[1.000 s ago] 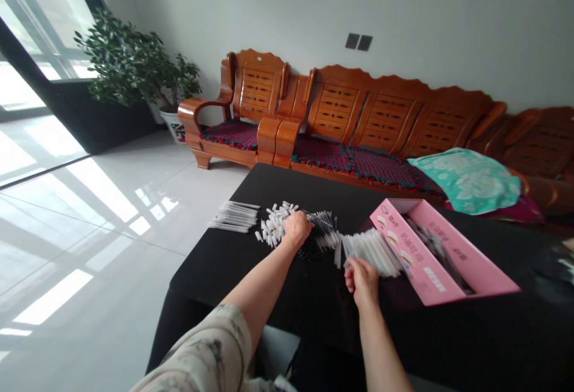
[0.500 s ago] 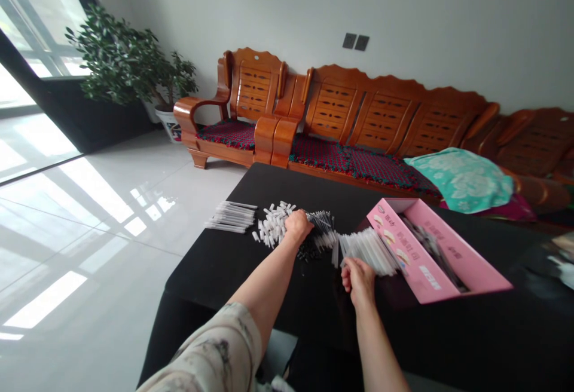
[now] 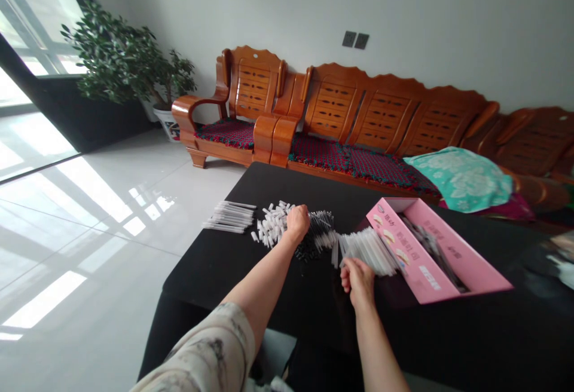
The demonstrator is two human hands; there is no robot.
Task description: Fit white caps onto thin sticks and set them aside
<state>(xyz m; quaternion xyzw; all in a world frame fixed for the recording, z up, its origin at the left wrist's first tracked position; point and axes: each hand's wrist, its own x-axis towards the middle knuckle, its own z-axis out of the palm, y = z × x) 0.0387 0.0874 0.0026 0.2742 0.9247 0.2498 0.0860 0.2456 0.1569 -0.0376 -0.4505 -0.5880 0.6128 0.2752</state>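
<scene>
On the black table [image 3: 233,266] lie a row of clear thin tubes [image 3: 229,217], a heap of small white caps [image 3: 271,227], a pile of dark-tipped thin pieces [image 3: 320,229] and a fan of clear tubes [image 3: 370,248]. My left hand [image 3: 296,222] is closed between the white caps and the dark-tipped pile, pinching something I cannot make out. My right hand [image 3: 357,275] is closed at the near end of the fan of clear tubes, and what it holds is hidden.
An open pink box [image 3: 433,260] with dark contents lies right of the tubes. Behind the table stand a wooden armchair [image 3: 233,108] and a wooden sofa [image 3: 394,129] with a teal cloth [image 3: 461,178]. A potted plant [image 3: 125,63] stands by the window at the left.
My left hand has drawn slightly back and left from the dark-tipped pile toward the caps. My right hand stays in place. The view has shifted a little.
</scene>
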